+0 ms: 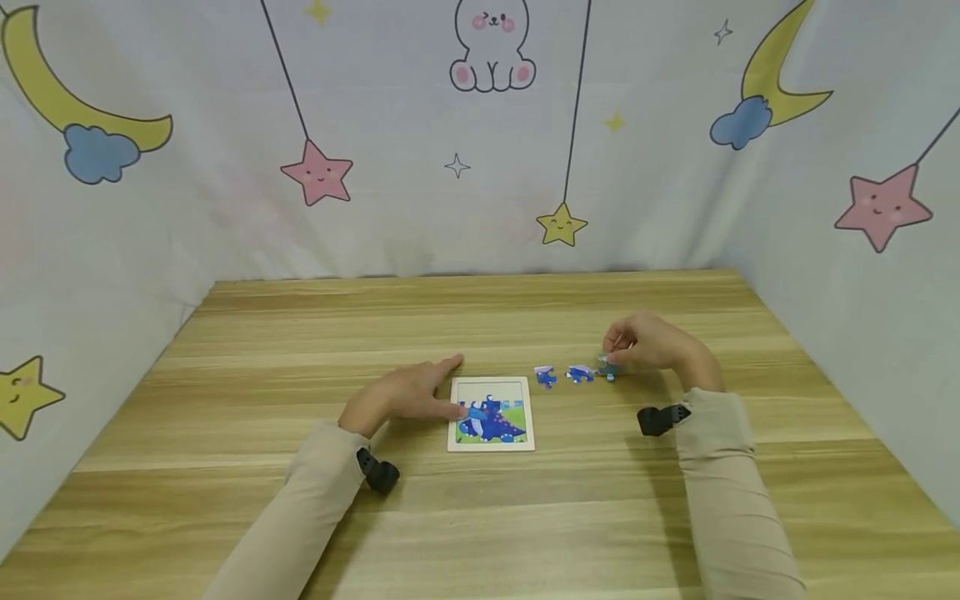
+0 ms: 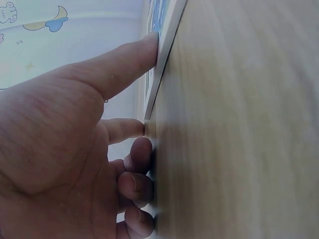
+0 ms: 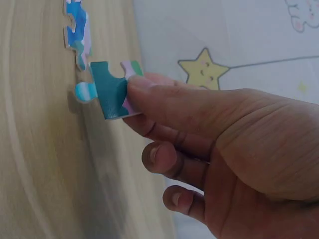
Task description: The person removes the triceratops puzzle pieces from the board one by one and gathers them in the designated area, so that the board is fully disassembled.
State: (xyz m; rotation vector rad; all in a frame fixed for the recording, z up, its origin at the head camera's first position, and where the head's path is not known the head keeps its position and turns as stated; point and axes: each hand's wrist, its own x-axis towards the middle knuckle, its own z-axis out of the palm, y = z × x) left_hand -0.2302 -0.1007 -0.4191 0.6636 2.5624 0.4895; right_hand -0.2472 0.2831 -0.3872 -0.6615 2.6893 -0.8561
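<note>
My right hand [image 1: 652, 342] pinches a teal jigsaw piece [image 3: 110, 93] between thumb and fingers, just above the table. Its round knob shows light blue, and its far end has pink and green. The left hand [image 1: 405, 392] lies at the left side of a square puzzle board [image 1: 530, 417] with a white rim. Its thumb rests on the board, while the index finger reaches to the top left corner; the other fingers curl loosely. Pieces in the board's lower part form a blue dinosaur [image 1: 491, 423]; the upper part is a pale bare strip.
Two loose jigsaw pieces, a blue one [image 1: 545, 376] and a blue and white one [image 1: 579, 373], lie in a row right of the board. The wooden table [image 1: 480, 517] ends at a printed cloth [image 1: 420, 225] behind and at both sides.
</note>
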